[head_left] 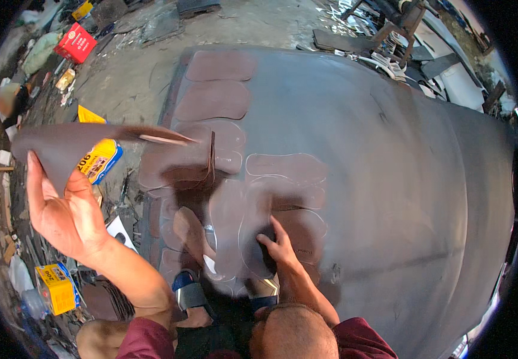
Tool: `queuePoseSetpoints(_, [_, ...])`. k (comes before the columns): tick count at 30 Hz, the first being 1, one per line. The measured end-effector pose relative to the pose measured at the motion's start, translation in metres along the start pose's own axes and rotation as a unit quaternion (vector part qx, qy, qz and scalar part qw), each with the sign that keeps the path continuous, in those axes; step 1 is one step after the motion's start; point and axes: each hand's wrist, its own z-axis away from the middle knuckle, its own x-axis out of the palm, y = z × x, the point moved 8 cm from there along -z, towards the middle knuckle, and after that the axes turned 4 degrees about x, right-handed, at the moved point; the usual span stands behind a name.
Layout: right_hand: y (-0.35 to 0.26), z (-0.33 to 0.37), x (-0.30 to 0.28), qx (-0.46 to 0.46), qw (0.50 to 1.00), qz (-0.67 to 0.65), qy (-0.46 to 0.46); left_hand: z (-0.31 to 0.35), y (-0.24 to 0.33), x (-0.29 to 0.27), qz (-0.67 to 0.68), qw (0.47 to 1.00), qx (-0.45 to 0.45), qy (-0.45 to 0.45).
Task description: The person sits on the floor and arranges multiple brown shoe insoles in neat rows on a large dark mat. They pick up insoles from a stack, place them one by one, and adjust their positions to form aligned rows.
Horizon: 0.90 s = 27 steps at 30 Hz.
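Note:
My left hand (pixel 67 209) is raised at the left, fingers and thumb closed on a limp brown sheet piece (pixel 61 143) that curls away to the right. My right hand (pixel 282 246) rests low over a large dark sheet (pixel 390 167), index finger stretched forward and thumb apart; its other fingers are partly hidden. Under and beside that hand the sheet bears brown sole-shaped areas (pixel 304 230) with pale outlines. A dark patch lies beside the thumb; whether it is shadow or an object, I cannot tell. Left of it are stacked brown pieces (pixel 175 164).
Brown rounded pieces (pixel 220 66) lie along the sheet's far left edge. My sandalled feet (pixel 190 293) are at its near edge. Yellow-and-blue boxes (pixel 58 288), a red box (pixel 75 43) and scraps litter the floor at left. Offcuts and a frame (pixel 405 30) stand far right.

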Motion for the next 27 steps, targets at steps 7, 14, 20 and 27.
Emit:
queuePoseSetpoints(7, [-0.083,-0.063,-0.096,-0.036,0.949,-0.303,0.084,0.076,-0.194,0.118,-0.076,0.913,-0.315,-0.247])
queuePoseSetpoints(14, [-0.151,-0.149,-0.219,-0.165,0.889,-0.411,0.116,0.026,-0.326,0.024,-0.210,0.922,-0.294,-0.139])
queuePoseSetpoints(20, [-0.102,-0.231,-0.229,-0.129,0.947,-0.188,0.226,0.040,-0.429,-0.118,-0.397,0.831,-0.382,-0.074])
queuePoseSetpoints(27, [-0.065,-0.263,-0.223,-0.094,0.946,-0.192,0.242,0.031,-0.472,-0.143,-0.493,0.803,-0.315,-0.109])
